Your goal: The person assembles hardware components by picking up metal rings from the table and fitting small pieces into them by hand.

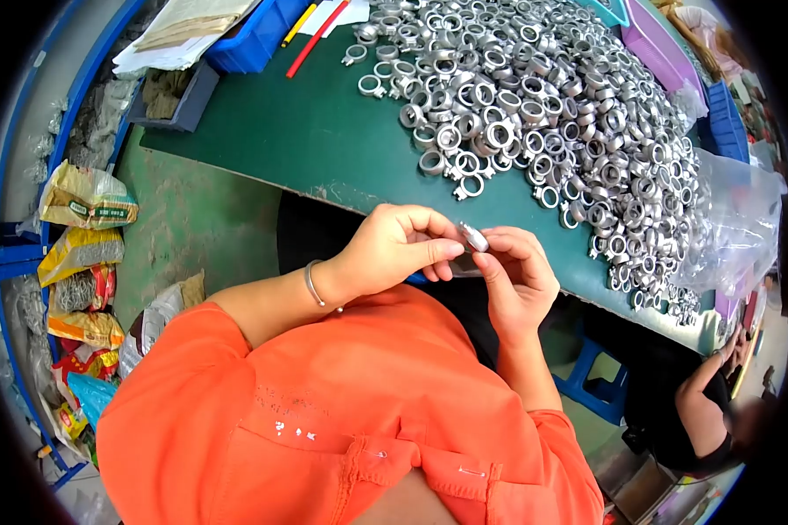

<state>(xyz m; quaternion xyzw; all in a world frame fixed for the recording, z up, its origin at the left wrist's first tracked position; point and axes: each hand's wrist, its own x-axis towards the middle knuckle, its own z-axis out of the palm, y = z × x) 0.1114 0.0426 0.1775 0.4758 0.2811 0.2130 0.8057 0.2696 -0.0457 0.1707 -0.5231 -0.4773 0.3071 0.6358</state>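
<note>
A small silvery metal ring (474, 237) is held edge-on just off the table's near edge, between my two hands. The thumb and forefinger of my right hand (521, 284) pinch it from the right. From the other side, my left hand (398, 249) has its thumb and curled fingers closed against it. Part of the ring is covered by fingertips. Beyond my hands lies a big heap of similar metal rings (534, 109), many with a small lug on the side, spread over the green table (298, 131).
A blue bin (247, 39), a grey box (179, 98), a red pencil (317, 39) and a yellow pencil (299, 25) are at the far left. Clear plastic bag (735, 219) lies at right. Another person's arm (700, 407) is at lower right, near a blue stool (591, 381).
</note>
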